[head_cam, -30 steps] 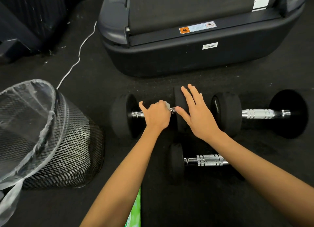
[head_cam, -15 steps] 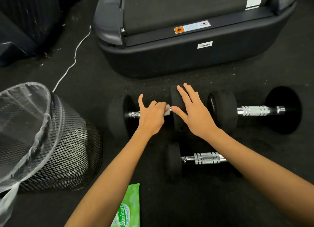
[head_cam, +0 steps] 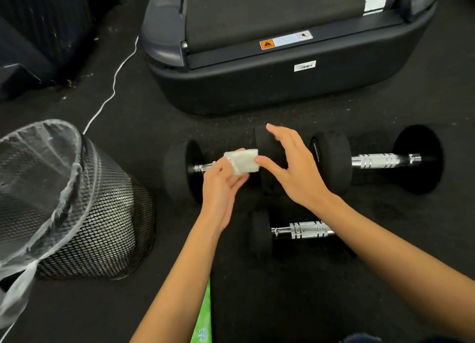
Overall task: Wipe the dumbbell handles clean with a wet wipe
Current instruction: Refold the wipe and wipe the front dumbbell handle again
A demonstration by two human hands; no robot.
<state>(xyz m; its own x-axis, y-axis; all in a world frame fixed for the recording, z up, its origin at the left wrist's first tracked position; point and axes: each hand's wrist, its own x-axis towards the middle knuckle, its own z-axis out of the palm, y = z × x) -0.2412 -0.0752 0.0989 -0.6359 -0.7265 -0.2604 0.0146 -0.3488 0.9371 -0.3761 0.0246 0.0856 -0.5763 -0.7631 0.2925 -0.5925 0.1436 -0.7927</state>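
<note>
Three black dumbbells with chrome handles lie on the dark floor. My left hand (head_cam: 221, 185) holds a folded white wet wipe (head_cam: 243, 161) raised above the handle of the left dumbbell (head_cam: 180, 171), whose chrome bar shows only at its left end. My right hand (head_cam: 295, 167) is open, its thumb touching the wipe's right edge, hovering over that dumbbell's right weight. The right dumbbell (head_cam: 377, 160) lies beside it with its handle bare. A nearer dumbbell (head_cam: 303, 230) lies below, its right end hidden by my right forearm.
A black mesh bin (head_cam: 102, 214) lined with a clear bag stands at the left. A green wet-wipe pack (head_cam: 204, 317) lies under my left forearm. A treadmill base (head_cam: 282, 85) is just behind the dumbbells, with a white cable (head_cam: 113, 85) on the floor.
My left hand has lifted off the left dumbbell's handle with the wipe, which now shows clearly. My right hand has risen off the weight and touches the wipe.
</note>
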